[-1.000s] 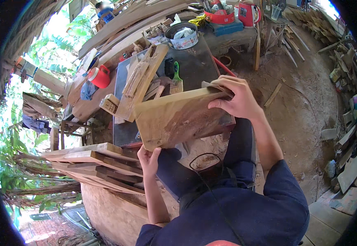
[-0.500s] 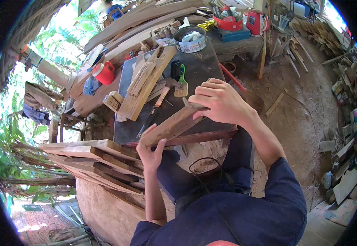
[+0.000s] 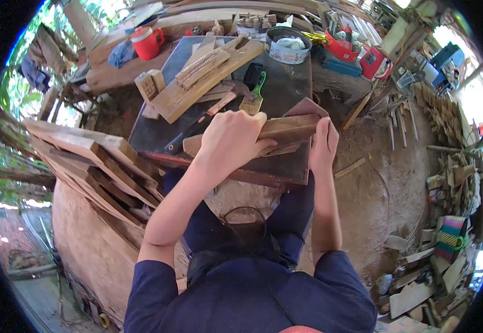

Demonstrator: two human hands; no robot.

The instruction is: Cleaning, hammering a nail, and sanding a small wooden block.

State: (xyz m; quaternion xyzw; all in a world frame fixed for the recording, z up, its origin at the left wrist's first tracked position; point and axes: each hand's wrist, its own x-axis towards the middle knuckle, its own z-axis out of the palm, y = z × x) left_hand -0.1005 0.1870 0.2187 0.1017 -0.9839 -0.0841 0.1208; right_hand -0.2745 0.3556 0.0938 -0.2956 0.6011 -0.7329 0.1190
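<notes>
My left hand is closed over a long wooden board, its thumb along the near face. My right hand grips the board's right end, with a thin reddish-brown sheet around that end. The board is held above the front of a dark worktable. Just beyond it lie a green-handled brush, a hammer, a black-handled tool and a black object. Stacked wood offcuts cover the table's middle, with a wooden block at their left.
Long boards lean at the left of my legs. Behind the table are a red jug, a round tin, a red tray and a red-and-white container. Scrap wood lines the right side.
My left hand has moved from the board's left end to over its middle, and my right hand to its right end. The board lies more level, and the view has shifted.
</notes>
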